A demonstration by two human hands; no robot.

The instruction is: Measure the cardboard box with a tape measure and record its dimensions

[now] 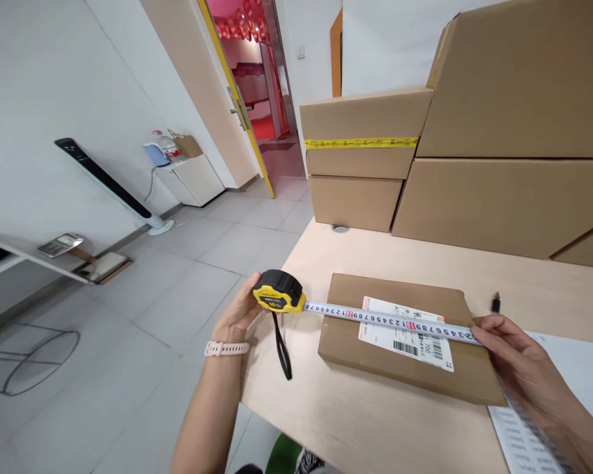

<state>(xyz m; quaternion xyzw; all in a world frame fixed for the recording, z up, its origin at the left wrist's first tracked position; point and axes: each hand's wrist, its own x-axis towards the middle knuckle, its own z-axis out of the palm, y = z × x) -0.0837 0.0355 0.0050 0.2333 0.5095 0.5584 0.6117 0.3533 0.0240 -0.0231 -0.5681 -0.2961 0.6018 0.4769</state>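
Head view: apparent measuring. Left hand (238, 308) grips tape measure (278, 290) at table's (375, 421) left edge; right hand (518, 349) holds blade (390, 320) across box (402, 367) near front edge; reading likely needs tautness.

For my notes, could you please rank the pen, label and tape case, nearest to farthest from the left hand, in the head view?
1. Tape case: in the left hand.
2. Label: on the box.
3. Pen: beyond the right hand.
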